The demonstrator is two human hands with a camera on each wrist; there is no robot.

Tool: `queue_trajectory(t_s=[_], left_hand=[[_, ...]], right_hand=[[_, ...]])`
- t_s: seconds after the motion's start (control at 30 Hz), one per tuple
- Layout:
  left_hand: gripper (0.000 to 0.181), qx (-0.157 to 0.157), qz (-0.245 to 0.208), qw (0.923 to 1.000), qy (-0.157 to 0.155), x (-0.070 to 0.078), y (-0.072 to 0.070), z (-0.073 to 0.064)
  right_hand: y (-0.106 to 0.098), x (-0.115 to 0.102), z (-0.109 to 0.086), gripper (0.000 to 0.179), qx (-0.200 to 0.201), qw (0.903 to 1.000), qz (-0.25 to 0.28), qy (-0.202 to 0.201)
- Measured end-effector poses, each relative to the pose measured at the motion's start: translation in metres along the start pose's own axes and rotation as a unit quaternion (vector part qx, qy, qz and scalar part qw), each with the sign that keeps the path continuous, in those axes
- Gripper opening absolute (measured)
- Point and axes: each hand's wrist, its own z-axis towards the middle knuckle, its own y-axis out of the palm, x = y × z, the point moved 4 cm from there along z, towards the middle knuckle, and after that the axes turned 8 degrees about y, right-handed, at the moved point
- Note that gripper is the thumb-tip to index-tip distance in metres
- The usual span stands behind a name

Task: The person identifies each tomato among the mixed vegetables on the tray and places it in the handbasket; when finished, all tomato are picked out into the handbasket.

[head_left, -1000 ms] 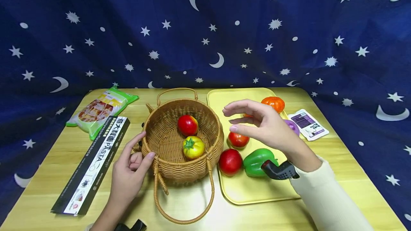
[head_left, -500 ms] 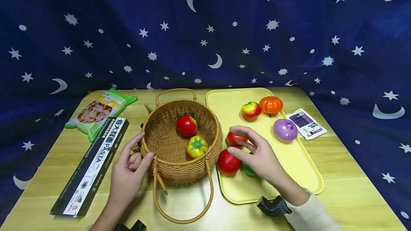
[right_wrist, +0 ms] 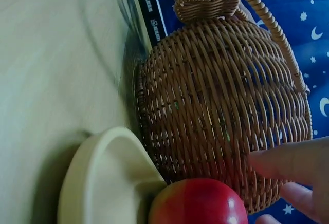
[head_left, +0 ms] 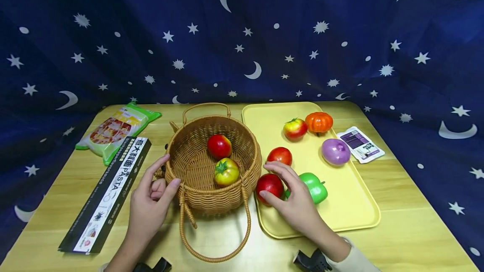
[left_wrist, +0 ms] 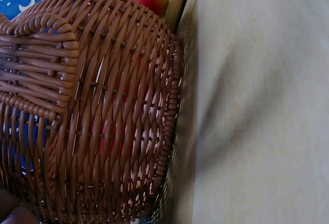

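Note:
My left hand holds the near left side of a round wicker basket, index fingertip and thumb at its rim. Inside lie a red-and-yellow fruit and a yellow-green tomato. My right hand reaches over the near left part of a yellow tray, thumb and fingers spread around a red apple. In the right wrist view, the fingers show above the apple, apart from it. A green bell pepper lies partly hidden behind this hand. Just beyond the apple sits a red tomato.
Farther back on the tray are a red-yellow tomato, an orange pumpkin and a purple onion. A white-and-purple packet lies to the right. A pasta box and a green-edged food bag lie left. The basket's near handle hangs forward.
My right hand has come back and down from above the tray's middle to the red apple. The yellow-green tomato has rocked inside the basket. My left hand stays at the rim.

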Motion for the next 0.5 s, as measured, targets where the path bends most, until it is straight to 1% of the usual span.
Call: queue_trajectory(t_s=[0.13,0.33,0.5], left_hand=[[0.068,-0.005,-0.003,1.0000,0.003,0.001,-0.001,0.000],[0.068,-0.008,-0.004,0.9999,0.005,0.000,-0.001,0.000],[0.068,-0.009,-0.002,1.0000,0.004,0.000,-0.001,0.001]], right_hand=[[0.004,0.004,-0.002,0.063,0.001,0.9998,-0.017,0.011],[0.010,0.017,-0.010,0.064,0.008,0.9983,-0.042,0.040],[0.010,0.024,-0.012,0.062,0.019,0.9978,-0.041,0.049]])
